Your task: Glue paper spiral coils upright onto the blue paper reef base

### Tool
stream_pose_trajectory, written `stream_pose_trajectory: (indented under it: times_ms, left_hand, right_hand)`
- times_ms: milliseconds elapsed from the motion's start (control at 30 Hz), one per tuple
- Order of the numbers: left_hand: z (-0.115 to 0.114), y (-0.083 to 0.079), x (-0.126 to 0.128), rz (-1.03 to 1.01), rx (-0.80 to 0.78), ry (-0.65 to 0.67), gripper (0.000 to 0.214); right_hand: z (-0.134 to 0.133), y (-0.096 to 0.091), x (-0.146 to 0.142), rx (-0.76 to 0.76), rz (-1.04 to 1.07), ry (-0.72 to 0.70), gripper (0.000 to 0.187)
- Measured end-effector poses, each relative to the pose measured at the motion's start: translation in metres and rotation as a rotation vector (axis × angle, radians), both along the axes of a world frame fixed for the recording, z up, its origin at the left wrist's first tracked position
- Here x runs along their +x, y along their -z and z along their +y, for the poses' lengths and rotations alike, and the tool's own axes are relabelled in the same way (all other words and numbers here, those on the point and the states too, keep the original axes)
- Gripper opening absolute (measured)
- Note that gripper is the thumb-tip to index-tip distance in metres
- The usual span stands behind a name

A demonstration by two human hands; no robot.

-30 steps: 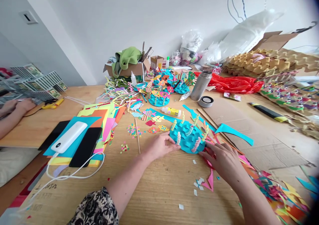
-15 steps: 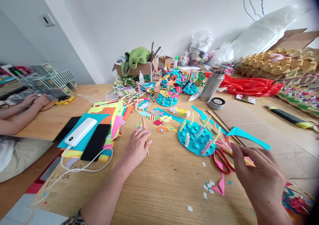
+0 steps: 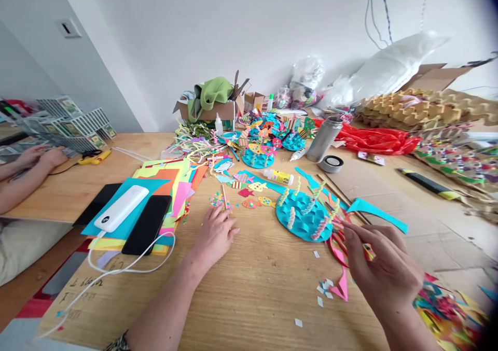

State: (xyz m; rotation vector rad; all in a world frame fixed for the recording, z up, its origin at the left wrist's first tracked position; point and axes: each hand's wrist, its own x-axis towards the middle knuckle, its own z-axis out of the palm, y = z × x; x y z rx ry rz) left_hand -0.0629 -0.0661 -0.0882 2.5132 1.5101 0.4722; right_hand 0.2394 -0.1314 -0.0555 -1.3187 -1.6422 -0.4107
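Observation:
My left hand (image 3: 218, 233) rests low over the wooden table, its curled fingers on a thin wooden stick (image 3: 224, 196) that points away toward a pile of tiny coloured bits (image 3: 218, 200). Thumb and forefinger pinched together, my right hand (image 3: 383, 265) hovers above red-handled scissors (image 3: 337, 249); whatever it pinches is too small to make out. Left of it lies a blue scalloped paper disc (image 3: 301, 219) with curly yellow, white and pink strips standing up. Small patterned paper fish, among them an orange one (image 3: 251, 203), lie beyond my left hand.
A phone (image 3: 148, 224) and a white power bank (image 3: 122, 208) with a cable lie on coloured paper at left. Behind stand a yellow-labelled glue bottle (image 3: 278, 177) and a steel flask (image 3: 324, 139). A cutter (image 3: 428, 183) lies right. Another person's hands (image 3: 49, 156) work at far left.
My right hand has moved left, closer to the blue disc, and now covers more of the scissors. My left hand has shifted slightly toward me over the stick. The view has turned slightly.

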Motion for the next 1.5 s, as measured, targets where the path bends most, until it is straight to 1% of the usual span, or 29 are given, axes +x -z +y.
stream_pose_trajectory:
  times_ms: [167,200,267,333,367,400,467,533,567,667,733,800,867,967,1100,1267,1367,1500]
  left_hand:
    - [0.002,-0.002,-0.004,0.035,0.023,-0.017,0.017]
    - [0.002,-0.002,-0.004,0.043,0.028,-0.024,0.017]
    - [0.003,-0.001,-0.006,0.061,0.041,-0.032,0.018]
    - [0.004,0.000,-0.007,0.076,0.060,-0.039,0.018]
    - [0.004,0.000,-0.008,0.082,0.070,-0.045,0.018]
    - [0.004,0.001,-0.009,0.085,0.079,-0.052,0.018]
    - [0.006,0.002,-0.010,0.087,0.093,-0.062,0.018]
    - [0.007,0.004,-0.011,0.085,0.103,-0.067,0.019]
    - [0.008,0.005,-0.012,0.082,0.107,-0.069,0.019]
    - [0.009,0.007,-0.012,0.064,0.125,-0.073,0.017]
    - [0.010,0.008,-0.011,0.045,0.149,-0.078,0.015]
    - [0.010,0.009,-0.010,0.025,0.181,-0.080,0.014]
    - [0.009,0.009,-0.010,0.006,0.213,-0.079,0.015]
    - [0.009,0.007,-0.010,-0.025,0.242,-0.088,0.017]
    - [0.009,0.004,-0.010,-0.073,0.276,-0.108,0.018]
    - [0.010,0.003,-0.008,-0.126,0.309,-0.098,0.018]
    - [0.010,0.003,-0.007,-0.148,0.312,-0.094,0.017]
    - [0.009,0.003,-0.006,-0.162,0.302,-0.095,0.016]
  right_hand:
    - [-0.001,-0.013,-0.009,0.012,0.040,-0.054,0.025]
    - [0.000,-0.017,-0.012,0.011,0.041,-0.081,0.025]
    - [0.003,-0.024,-0.024,-0.028,0.011,-0.180,0.024]
    - [0.010,-0.030,-0.040,-0.152,-0.079,-0.304,0.016]
    - [0.014,-0.030,-0.050,-0.253,-0.158,-0.339,0.013]
    - [0.020,-0.029,-0.059,-0.354,-0.242,-0.360,0.015]
    - [0.033,-0.023,-0.077,-0.532,-0.401,-0.363,0.020]
    - [0.049,-0.013,-0.092,-0.630,-0.538,-0.342,0.020]
    - [0.057,-0.007,-0.097,-0.652,-0.595,-0.341,0.022]
    - [0.081,0.007,-0.110,-0.692,-0.695,-0.299,0.030]
    - [0.093,0.013,-0.116,-0.720,-0.722,-0.264,0.033]
    - [0.100,0.016,-0.120,-0.741,-0.736,-0.253,0.034]
    - [0.100,0.019,-0.123,-0.750,-0.743,-0.259,0.032]
    - [0.091,0.022,-0.124,-0.753,-0.755,-0.275,0.027]
    - [0.080,0.020,-0.118,-0.735,-0.712,-0.320,0.023]
    - [0.088,0.015,-0.105,-0.807,-0.555,-0.299,0.022]
    - [0.094,0.019,-0.106,-0.838,-0.539,-0.319,0.022]
    - [0.097,0.029,-0.114,-0.840,-0.540,-0.323,0.025]
